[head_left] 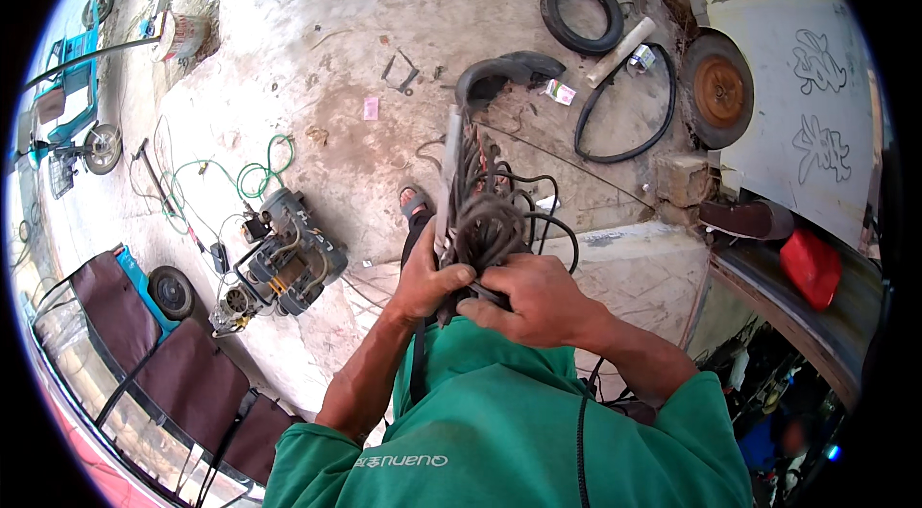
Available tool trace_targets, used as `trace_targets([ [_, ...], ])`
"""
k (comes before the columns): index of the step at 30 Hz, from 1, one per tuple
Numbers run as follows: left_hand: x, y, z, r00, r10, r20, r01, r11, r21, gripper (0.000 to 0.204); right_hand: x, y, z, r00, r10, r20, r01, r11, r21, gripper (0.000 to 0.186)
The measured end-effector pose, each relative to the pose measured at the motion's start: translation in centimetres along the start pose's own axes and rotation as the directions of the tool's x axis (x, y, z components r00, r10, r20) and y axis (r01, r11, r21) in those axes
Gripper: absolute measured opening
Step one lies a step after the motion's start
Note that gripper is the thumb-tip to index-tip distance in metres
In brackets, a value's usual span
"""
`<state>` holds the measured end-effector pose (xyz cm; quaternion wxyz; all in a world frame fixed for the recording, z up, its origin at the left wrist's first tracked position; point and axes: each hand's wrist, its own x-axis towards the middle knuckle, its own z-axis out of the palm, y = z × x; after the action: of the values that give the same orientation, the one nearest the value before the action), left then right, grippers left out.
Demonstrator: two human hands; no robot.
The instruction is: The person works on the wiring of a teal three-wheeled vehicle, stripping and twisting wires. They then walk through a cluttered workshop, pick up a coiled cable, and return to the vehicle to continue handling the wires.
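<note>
Both hands meet at chest height above the concrete floor (317, 57), in front of the green shirt (499, 431). The left hand (429, 279) is clenched around the lower end of a bundle of dark cables (485, 210), thumb across the strands. The right hand (533, 297) grips the same bundle from the opposite side, fingers curled into the coiled wires, touching the left hand's fingertips. The bundle rises above the hands, away from the body, and loose loops hang off its right flank. A pale rod (449, 167) runs alongside the bundle's left edge. Beyond the bundle's top lies a curved black mudguard (509, 69); further right of it, a tyre (581, 13) and a rusted wheel disc (718, 90). Well left of the bundle stands a small engine unit (288, 258) with green hose (264, 172) beside it.
</note>
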<state>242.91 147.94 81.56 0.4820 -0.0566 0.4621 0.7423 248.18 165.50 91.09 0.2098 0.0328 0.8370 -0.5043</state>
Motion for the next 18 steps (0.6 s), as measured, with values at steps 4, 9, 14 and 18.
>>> trace_targets([
  [4,0.0,0.0,0.2,0.994,0.096,-0.052,-0.090,0.990,0.111,0.082,-0.1,1.1,1.5,0.997,-0.031,-0.078,0.032,0.999,0.018,0.035],
  [9,1.1,0.4,-1.1,0.990,0.061,-0.126,-0.084,0.978,-0.189,0.065,-0.7,0.4,-1.5,0.971,-0.198,-0.134,0.234,0.907,0.350,0.033],
  [14,1.9,0.8,-0.7,0.982,0.078,-0.175,-0.106,0.982,-0.156,0.058,-2.2,2.0,-2.6,0.967,-0.234,-0.105,0.255,0.837,0.484,0.033],
  [18,1.5,1.2,0.2,0.974,0.163,-0.159,-0.159,0.987,0.033,0.071,-2.3,2.2,-4.2,0.972,0.013,0.235,-0.056,0.983,0.177,0.044],
])
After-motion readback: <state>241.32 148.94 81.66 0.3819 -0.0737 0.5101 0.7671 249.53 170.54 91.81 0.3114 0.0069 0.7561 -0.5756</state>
